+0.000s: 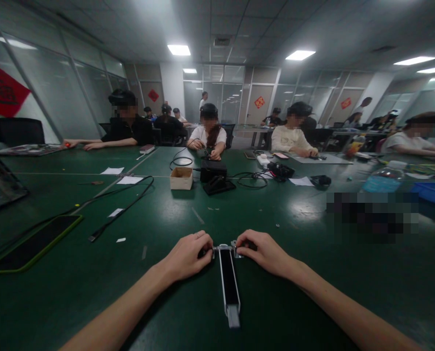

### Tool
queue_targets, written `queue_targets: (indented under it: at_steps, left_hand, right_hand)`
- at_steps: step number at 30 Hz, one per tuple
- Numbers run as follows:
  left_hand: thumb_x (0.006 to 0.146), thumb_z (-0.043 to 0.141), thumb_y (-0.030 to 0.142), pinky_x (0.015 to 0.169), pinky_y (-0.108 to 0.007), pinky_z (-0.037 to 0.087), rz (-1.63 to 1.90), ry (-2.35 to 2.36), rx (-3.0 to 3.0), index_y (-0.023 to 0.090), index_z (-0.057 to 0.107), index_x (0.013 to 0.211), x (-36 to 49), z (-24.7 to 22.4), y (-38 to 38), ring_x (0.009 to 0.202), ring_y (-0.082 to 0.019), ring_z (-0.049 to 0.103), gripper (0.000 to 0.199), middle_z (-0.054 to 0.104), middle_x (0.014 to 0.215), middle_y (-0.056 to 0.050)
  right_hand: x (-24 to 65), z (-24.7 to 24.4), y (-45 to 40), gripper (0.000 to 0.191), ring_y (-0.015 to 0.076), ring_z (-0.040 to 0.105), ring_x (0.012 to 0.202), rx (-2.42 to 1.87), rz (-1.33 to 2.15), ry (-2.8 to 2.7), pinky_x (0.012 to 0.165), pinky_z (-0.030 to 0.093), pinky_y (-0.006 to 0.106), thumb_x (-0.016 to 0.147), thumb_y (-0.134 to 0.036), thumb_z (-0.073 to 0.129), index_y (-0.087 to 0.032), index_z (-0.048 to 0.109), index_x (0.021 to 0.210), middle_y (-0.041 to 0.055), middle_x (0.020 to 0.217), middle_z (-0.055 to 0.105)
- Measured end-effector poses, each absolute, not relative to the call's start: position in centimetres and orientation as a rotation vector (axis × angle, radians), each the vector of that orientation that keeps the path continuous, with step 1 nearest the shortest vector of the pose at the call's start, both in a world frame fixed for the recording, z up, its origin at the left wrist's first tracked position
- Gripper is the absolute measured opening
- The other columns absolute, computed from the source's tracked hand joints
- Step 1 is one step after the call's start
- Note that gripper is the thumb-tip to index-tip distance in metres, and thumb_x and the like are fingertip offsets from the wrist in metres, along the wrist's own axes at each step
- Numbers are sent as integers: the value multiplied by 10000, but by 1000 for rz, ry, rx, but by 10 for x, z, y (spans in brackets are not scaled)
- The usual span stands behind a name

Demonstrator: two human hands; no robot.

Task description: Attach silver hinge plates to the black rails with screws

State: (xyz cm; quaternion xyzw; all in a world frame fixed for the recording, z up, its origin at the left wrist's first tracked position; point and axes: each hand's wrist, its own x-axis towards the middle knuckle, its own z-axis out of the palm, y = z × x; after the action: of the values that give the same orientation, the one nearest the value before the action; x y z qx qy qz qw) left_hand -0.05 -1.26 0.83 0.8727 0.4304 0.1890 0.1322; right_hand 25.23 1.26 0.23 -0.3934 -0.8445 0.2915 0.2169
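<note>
A long, narrow metal device (pixel 229 278) with a black strip along its middle lies on the green table (pixel 275 312), its pale end toward me. At its far end, small metal parts stick out on both sides. My left hand (pixel 191 254) pinches the small part on the left side. On the right, the fingers of my right hand (pixel 261 251) are closed on a small metal piece (pixel 238 251) beside the device. The fingertips partly hide both small parts.
Ahead stand a cardboard box (pixel 181 179) and a black box (pixel 213 170) with cables. A green-edged black phone-like slab (pixel 34 243) lies left. A bottle (pixel 383 178) and blue tray (pixel 432 192) are right. Several people sit across the table.
</note>
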Motion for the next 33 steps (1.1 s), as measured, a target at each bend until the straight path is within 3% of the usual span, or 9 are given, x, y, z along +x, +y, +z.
queue_targets:
  at_steps: [16,27,33]
  left_hand:
    - [857,486,207,648,-252,434,525,1263,2535,177,557,913,-1,6,-12,730,-149,553,96,577,861,-22]
    - [858,485,206,632,-251,428,499,1271,2525,172,562,917,-1,11,-13,725,-150,551,103,581,859,-24]
    - [869,486,218,640,-253,428,492,1271,2516,174,561,921,-1,9,-13,735,-153,550,101,578,874,-25]
  right_hand:
    - [253,1,14,92,140,555,766,-1026,689,-2367,669,447,267,859,-261,619,-193,613,921,11,887,608]
    - [252,6,13,112,179,539,872,-990,614,-2444,789,449,339,912,-287,548,-196,612,906,34,915,627]
    - [253,7,14,112,177,542,862,-997,660,-2451,768,450,327,843,-276,639,-197,611,916,28,912,614]
